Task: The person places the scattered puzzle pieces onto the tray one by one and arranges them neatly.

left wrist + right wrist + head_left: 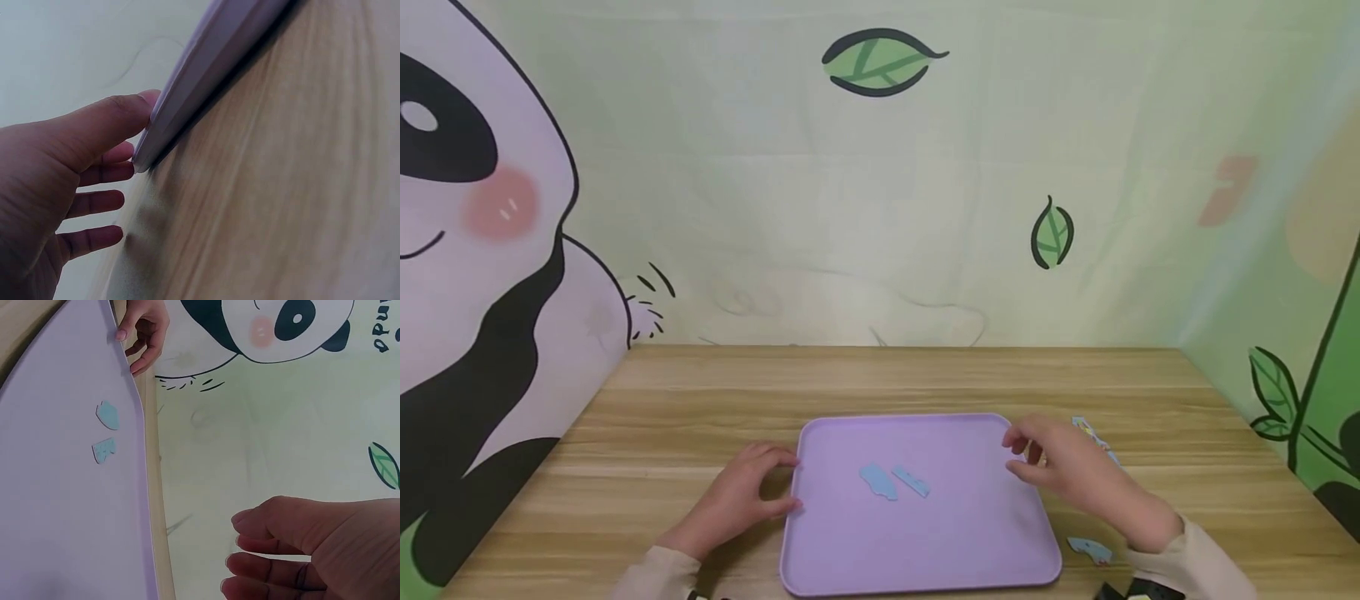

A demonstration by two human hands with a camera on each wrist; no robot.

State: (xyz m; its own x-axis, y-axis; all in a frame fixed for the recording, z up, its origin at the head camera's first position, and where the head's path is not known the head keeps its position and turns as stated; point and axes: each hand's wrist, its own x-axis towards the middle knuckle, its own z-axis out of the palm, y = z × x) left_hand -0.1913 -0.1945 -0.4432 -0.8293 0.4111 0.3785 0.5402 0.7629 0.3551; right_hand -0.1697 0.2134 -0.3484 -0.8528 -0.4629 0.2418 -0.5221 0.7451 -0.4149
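A shallow lilac tray [955,542] lies on the wooden table. My left hand [741,492] is at its left edge, thumb and index finger spread apart with their tips at the rim; in the left wrist view the thumb [128,112] lies against the tray's side wall. Two small flat light blue pieces, like cut puzzle pieces, lie side by side on the tray: a broader one [878,482] and a narrow one [912,482]. Over the tray's upper right corner hovers my right hand [1063,462], fingers loosely bent and holding nothing.
Right of the tray, another blue piece [1090,550] with printed detail lies on the table [700,383]. Colourful printed pieces [1093,437] show partly behind my right hand. A cloth backdrop [737,167] with a panda and leaves stands behind the table.
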